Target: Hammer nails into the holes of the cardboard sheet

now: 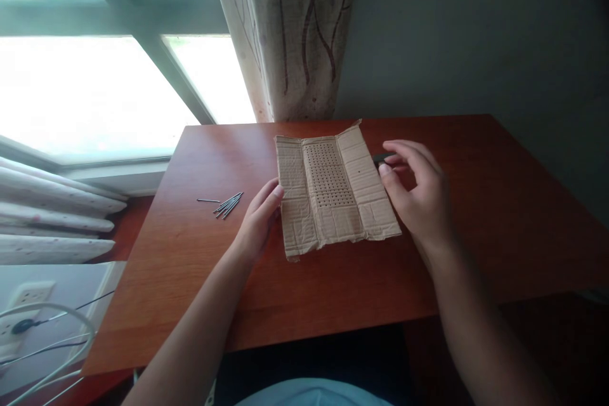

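Note:
A creased sheet of brown cardboard [333,193] lies flat on the red-brown wooden table [200,266], its middle panel punched with rows of small holes. My left hand [259,219] rests at the sheet's left edge, fingers together and touching it, holding nothing. My right hand [419,193] hovers at the sheet's right edge with its fingers curled and apart. A small dark object [380,157] lies on the table just beyond its fingertips. A small bundle of thin metal nails [227,204] lies on the table left of my left hand.
A window with a patterned curtain [295,32] stands behind the table's far edge, and a grey wall rises on the right. White cables and a wall socket [28,298] are at the lower left, beside the table.

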